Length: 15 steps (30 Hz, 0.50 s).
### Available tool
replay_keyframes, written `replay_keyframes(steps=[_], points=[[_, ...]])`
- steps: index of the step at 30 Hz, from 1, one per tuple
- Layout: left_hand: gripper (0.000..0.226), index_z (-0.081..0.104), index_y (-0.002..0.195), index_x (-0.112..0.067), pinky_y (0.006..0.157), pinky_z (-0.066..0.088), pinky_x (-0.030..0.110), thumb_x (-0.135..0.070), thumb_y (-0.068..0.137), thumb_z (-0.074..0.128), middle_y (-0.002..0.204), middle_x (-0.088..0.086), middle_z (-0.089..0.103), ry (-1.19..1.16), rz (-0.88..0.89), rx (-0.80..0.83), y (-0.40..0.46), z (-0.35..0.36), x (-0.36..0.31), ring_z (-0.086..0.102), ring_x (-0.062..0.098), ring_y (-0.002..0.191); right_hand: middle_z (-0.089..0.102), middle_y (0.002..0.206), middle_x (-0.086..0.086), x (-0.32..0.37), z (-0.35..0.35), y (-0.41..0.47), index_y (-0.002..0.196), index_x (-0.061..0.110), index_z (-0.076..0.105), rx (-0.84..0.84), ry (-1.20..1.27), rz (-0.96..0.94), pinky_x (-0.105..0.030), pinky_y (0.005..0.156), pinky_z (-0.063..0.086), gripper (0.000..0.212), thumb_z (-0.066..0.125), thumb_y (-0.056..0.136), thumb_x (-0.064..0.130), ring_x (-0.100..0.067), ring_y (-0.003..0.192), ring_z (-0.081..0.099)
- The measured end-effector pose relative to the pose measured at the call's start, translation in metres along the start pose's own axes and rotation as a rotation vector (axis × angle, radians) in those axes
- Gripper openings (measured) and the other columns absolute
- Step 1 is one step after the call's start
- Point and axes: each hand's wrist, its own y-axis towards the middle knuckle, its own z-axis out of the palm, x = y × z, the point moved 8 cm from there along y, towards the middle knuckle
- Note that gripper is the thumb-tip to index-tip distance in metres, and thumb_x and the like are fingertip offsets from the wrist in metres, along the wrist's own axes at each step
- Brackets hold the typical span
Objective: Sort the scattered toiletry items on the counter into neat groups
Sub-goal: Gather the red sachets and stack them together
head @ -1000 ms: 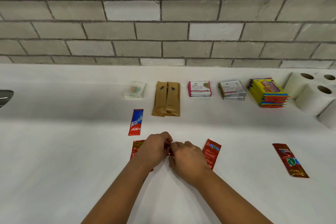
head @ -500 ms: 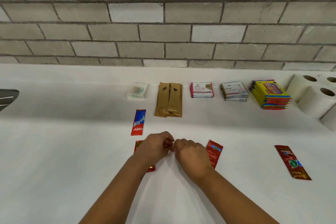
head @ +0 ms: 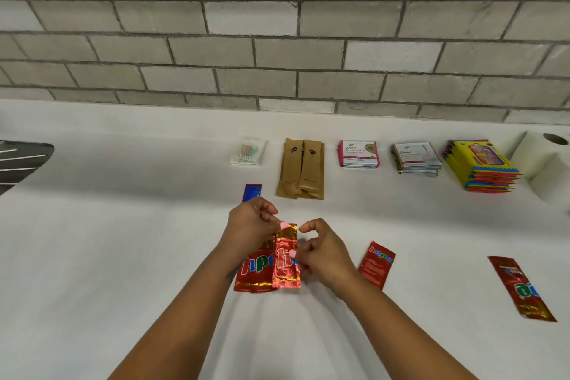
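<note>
Both hands, left [head: 251, 225] and right [head: 320, 251], pinch one red sachet [head: 286, 256] over another [head: 254, 271], apparently to stack like with like.

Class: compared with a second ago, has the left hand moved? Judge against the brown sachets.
Yes. The left hand has risen toward the brown sachets, pinching the red sachet at its top.

Left hand [head: 251, 227]: pinches the top of a red sachet [head: 286, 257].
Right hand [head: 320, 251]: thumb on the sachet's middle, fingers curled behind.
Counter [head: 123, 256]: three more red sachets [head: 377, 265] near the front.
Back edge: swabs [head: 248, 152], brown packets [head: 301, 172], Dove stacks [head: 357, 154], yellow stack [head: 481, 165], rolls [head: 543, 160].
</note>
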Motion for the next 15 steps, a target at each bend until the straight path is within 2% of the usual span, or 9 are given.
replay_keyframes(steps=[2,4,7,11,15], points=[[0.018,0.059,0.088,-0.020,0.063,0.042,0.013,-0.020,0.079,0.074,0.077,-0.006,0.066,0.063,0.010,-0.015,0.004,-0.003,0.004,0.062,0.007,0.079,0.064,0.080,-0.006,0.002,0.012,0.002,0.098,0.029,0.045,-0.005,-0.013,0.002,-0.031,0.057,0.053,0.034,0.064,0.085,0.004,-0.018,0.073,0.063],[0.015,0.059,0.089,-0.020,0.069,0.044,0.015,-0.019,0.081,0.071,0.080,-0.004,0.066,0.131,0.008,-0.025,0.009,-0.003,0.011,0.063,0.010,0.086,0.066,0.085,-0.005,0.004,0.021,0.006,0.104,0.028,0.049,-0.027,-0.067,-0.014,-0.027,0.057,0.054,0.030,0.060,0.088,0.005,-0.017,0.078,0.065],[0.010,0.058,0.091,-0.021,0.084,0.049,0.025,-0.020,0.085,0.066,0.097,0.001,0.067,0.236,-0.011,-0.040,0.014,0.000,0.027,0.061,0.015,0.103,0.068,0.106,-0.005,0.007,0.030,0.011,0.116,0.025,0.056,-0.062,-0.221,-0.046,-0.022,0.070,0.053,0.028,0.055,0.092,0.012,-0.016,0.095,0.065],[0.013,0.056,0.099,-0.021,0.085,0.048,0.026,-0.027,0.088,0.062,0.114,0.001,0.065,0.324,-0.012,-0.025,0.014,0.009,0.042,0.058,0.016,0.111,0.063,0.124,0.000,0.007,0.037,0.012,0.127,0.024,0.058,-0.048,-0.397,-0.028,-0.028,0.093,0.051,0.039,0.062,0.089,0.022,-0.017,0.109,0.062],[0.022,0.057,0.105,-0.020,0.087,0.047,0.025,-0.028,0.086,0.065,0.108,-0.002,0.065,0.328,-0.022,-0.016,0.015,0.009,0.043,0.061,0.016,0.106,0.062,0.125,-0.001,0.004,0.037,0.016,0.127,0.023,0.058,-0.034,-0.454,-0.022,-0.026,0.092,0.049,0.040,0.064,0.087,0.024,-0.016,0.108,0.062]])
